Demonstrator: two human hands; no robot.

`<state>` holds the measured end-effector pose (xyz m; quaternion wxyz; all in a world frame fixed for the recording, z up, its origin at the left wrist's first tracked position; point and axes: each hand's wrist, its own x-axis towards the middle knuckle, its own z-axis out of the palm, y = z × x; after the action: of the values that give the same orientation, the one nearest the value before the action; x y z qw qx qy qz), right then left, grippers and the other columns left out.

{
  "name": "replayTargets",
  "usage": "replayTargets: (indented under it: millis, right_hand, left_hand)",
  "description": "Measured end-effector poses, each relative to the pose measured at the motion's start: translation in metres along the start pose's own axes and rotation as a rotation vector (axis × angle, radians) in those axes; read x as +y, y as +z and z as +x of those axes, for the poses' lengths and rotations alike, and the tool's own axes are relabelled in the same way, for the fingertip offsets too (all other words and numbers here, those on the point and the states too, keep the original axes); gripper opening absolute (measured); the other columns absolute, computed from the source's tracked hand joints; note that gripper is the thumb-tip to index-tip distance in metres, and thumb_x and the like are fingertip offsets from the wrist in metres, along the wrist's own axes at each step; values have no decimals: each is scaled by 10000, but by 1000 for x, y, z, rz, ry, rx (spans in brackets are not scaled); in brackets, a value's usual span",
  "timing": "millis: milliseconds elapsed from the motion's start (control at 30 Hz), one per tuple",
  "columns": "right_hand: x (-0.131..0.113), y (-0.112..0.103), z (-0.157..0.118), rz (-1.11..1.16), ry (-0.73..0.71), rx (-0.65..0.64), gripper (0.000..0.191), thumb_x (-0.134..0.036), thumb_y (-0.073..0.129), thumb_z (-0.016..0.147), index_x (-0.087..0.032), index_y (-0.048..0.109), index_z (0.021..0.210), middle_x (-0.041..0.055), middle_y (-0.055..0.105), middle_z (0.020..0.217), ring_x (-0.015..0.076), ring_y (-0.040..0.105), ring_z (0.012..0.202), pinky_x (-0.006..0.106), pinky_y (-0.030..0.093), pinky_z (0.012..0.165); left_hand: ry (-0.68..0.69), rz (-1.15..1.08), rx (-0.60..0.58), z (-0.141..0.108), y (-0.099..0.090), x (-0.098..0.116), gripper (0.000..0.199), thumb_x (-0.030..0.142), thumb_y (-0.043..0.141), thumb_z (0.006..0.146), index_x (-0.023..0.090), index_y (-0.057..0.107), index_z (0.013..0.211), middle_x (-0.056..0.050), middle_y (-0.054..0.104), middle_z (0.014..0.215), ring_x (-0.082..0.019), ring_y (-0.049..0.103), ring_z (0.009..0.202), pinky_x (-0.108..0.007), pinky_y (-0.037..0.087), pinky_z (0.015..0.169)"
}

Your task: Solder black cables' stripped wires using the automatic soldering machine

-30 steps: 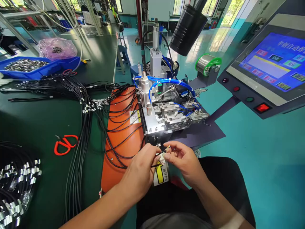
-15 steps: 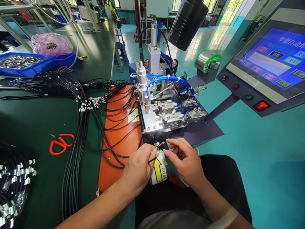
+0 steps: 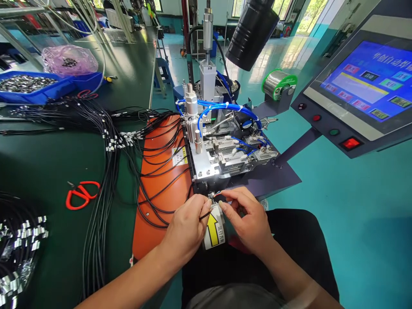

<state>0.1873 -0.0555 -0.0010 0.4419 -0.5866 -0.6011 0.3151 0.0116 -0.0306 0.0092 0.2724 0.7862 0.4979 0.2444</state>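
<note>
Pinched in my left hand (image 3: 190, 223) is a black cable (image 3: 205, 215), whose thin coloured wires (image 3: 218, 194) stick out beyond the fingertips. My right hand (image 3: 246, 214) has its index fingertip at the wire ends; the thumb sits a little lower, with a small gap between the two. Both hands are at the front edge of a metal machine (image 3: 206, 165), above a white label with a yellow arrow (image 3: 213, 231). Several black cables (image 3: 161, 174) lie across the orange plate (image 3: 151, 240) left of the machine.
Red-handled scissors (image 3: 82, 195) and bundled cables (image 3: 99, 231) lie on the green table (image 3: 58, 163). A blue tray (image 3: 38, 96) of small metal parts stands behind. On the right are a solder spool (image 3: 279, 83) and a touchscreen (image 3: 370, 81); a black cylinder (image 3: 252, 34) hangs above.
My right index finger has moved left and down onto the wire ends. A vertical rod at the machine's rear cylinder has risen. The left hand has barely moved.
</note>
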Motion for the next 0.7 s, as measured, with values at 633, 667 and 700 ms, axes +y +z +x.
replayTargets:
  millis: [633, 667, 700]
  right_hand:
    - [9, 5, -5, -367, -300, 79, 280, -194, 525, 940, -195, 647, 1193, 90, 605, 979, 173, 616, 803, 300, 509, 730]
    - [10, 5, -5, -375, -304, 84, 276, -189, 527, 940, -194, 652, 1186, 89, 606, 974, 174, 620, 814, 296, 509, 735]
    - [10, 6, -5, -380, -309, 90, 273, -187, 529, 939, -196, 655, 1180, 88, 606, 970, 175, 623, 822, 294, 509, 737]
  left_hand:
    - [-17, 38, -19, -1, -1, 1, 260, 252, 357, 982, 207, 472, 753, 16, 499, 708, -127, 484, 644, -227, 384, 599]
    - [-18, 40, -19, -1, 0, 1, 259, 252, 360, 981, 207, 466, 749, 18, 491, 702, -126, 479, 639, -228, 379, 595]
    - [-19, 41, -18, -1, 0, 0, 257, 254, 363, 980, 208, 460, 746, 21, 483, 696, -126, 473, 633, -228, 374, 590]
